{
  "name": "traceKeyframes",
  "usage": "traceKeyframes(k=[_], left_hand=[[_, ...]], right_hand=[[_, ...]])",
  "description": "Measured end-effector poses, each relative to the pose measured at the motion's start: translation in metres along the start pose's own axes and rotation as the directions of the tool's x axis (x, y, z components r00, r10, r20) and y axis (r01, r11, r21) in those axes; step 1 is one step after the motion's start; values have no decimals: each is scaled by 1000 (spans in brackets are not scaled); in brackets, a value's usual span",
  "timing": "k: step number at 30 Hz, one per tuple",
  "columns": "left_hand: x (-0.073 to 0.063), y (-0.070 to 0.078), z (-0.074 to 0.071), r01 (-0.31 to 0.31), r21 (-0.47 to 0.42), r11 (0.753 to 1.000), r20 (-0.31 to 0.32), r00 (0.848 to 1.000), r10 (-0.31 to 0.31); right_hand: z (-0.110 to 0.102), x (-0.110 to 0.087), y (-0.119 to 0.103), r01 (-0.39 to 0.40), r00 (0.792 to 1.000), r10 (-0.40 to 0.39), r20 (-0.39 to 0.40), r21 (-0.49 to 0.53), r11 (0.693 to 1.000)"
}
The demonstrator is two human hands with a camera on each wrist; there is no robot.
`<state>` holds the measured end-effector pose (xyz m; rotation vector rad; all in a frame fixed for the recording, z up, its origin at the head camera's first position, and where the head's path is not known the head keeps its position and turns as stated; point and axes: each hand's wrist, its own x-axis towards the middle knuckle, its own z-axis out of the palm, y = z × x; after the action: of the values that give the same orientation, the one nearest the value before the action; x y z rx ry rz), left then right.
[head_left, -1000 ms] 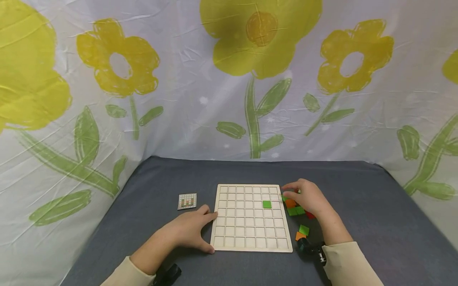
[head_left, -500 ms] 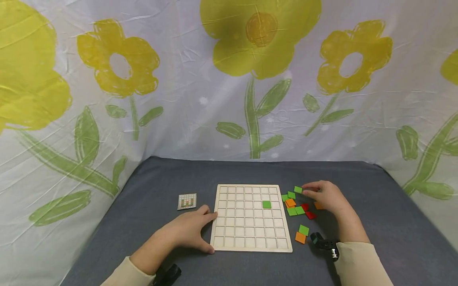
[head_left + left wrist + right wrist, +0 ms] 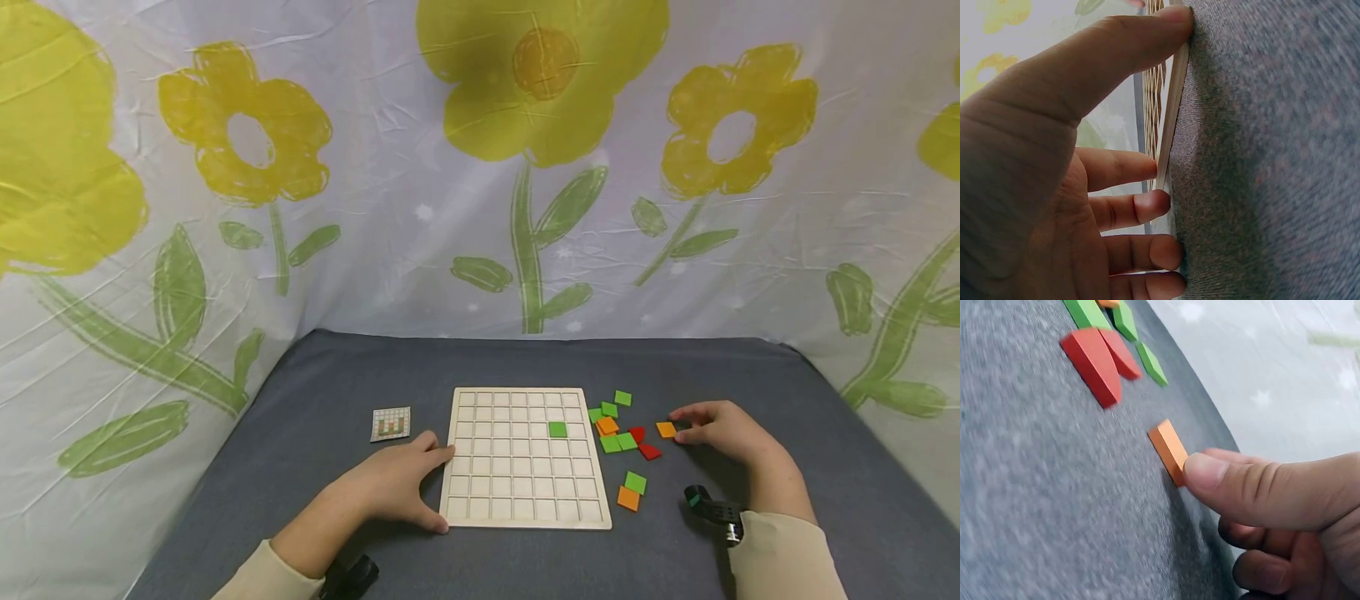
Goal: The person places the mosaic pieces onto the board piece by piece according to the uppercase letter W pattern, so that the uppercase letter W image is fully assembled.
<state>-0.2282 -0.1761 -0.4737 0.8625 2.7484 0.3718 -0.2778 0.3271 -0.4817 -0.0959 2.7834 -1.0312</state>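
Note:
My left hand (image 3: 397, 479) rests at the left edge of a pale wooden grid board (image 3: 525, 504). In the left wrist view, its thumb and extended fingers touch the board's edge (image 3: 1174, 106). One green square tile (image 3: 557, 429) lies in the upper right part of the grid. To the right of the board, my right hand (image 3: 723, 429) is at an orange square tile (image 3: 665, 430) lying on the cloth. In the right wrist view, the thumb (image 3: 1207, 472) overlaps one end of that orange tile (image 3: 1169, 450); the index fingertip is hidden behind the thumb.
Between the board and my right hand lie several green tiles (image 3: 622, 398), an orange tile (image 3: 607, 426) and two red pieces (image 3: 649, 451). Nearer me are a green tile (image 3: 635, 482) and an orange tile (image 3: 628, 498). A small patterned grid card (image 3: 391, 424) lies left of the board.
My right hand has moved right and nearer to me, from over the tile group to the separate orange tile. The left hand and the board have stayed put.

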Motion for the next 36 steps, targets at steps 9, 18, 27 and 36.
traceKeyframes(k=[9,18,27,36], left_hand=[[1,-1,1,1,3,1000,4,1000,-1],[1,-2,1,-4,7,1000,3,1000,4],[1,-1,1,2,-10,1000,19,1000,-2],[0,-2,1,0,-22,1000,11,1000,0]], right_hand=[[2,-1,1,22,1000,-22,9,17,1000],[3,0,2,8,1000,-8,16,22,1000],[1,-1,-2,-22,1000,22,-4,-5,1000],[1,-2,-32,108,992,-110,-55,-37,993]])
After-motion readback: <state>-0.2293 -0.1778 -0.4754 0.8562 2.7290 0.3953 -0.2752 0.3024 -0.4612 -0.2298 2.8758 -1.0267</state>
